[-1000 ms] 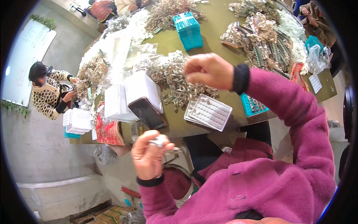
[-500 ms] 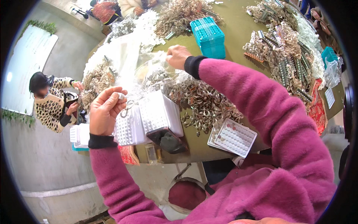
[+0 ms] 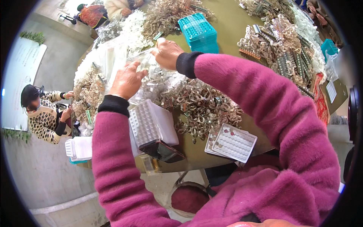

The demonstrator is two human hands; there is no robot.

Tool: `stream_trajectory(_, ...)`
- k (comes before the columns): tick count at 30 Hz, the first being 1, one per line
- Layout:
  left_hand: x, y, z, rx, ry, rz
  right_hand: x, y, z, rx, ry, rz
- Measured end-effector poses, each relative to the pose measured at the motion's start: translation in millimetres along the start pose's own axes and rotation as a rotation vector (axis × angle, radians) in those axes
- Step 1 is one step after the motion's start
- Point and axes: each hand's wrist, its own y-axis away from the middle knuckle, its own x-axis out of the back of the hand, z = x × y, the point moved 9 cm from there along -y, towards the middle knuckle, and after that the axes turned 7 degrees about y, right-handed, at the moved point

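My right hand (image 3: pixel 166 53) is closed, pinching the edge of a clear plastic bag (image 3: pixel 141 58) over the middle of the table. My left hand (image 3: pixel 126 81) reaches in at the bag's near side, palm down, its fingers bent but apart. No object shows in it, though its palm side is hidden. Below and right of the bag spreads a heap of metal rings or clasps (image 3: pixel 204 108) with small clear pieces among them. A stack of white dimpled trays (image 3: pixel 162 123) stands close to my left sleeve.
A turquoise tray stack (image 3: pixel 199 32) stands beyond my right hand. A dark phone (image 3: pixel 162 151) leans against the white trays. Two white trays (image 3: pixel 234 143) lie near the front edge. More metal heaps (image 3: pixel 281 49) fill the right side. Another person (image 3: pixel 41 109) works at left.
My left hand has moved up and right to the bag, turning palm down. The small white piece it pinched is out of sight. My right hand stays at the bag; the view has shifted slightly.
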Motion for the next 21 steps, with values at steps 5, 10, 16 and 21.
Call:
stream_trajectory(5,-3,28,14,-0.314,-0.2,-0.167,14,-7,-8,0.009,-0.061,0.058)
stream_trajectory(10,25,40,11,-0.327,-0.113,-0.003,34,0,-3,-0.142,-0.457,-0.031)
stream_trajectory(16,31,75,17,-0.229,0.034,-0.064,52,56,2,-0.157,-0.669,-0.054)
stream_trajectory(21,65,122,71,-0.155,0.095,0.222,100,93,22,0.06,-0.129,0.051)
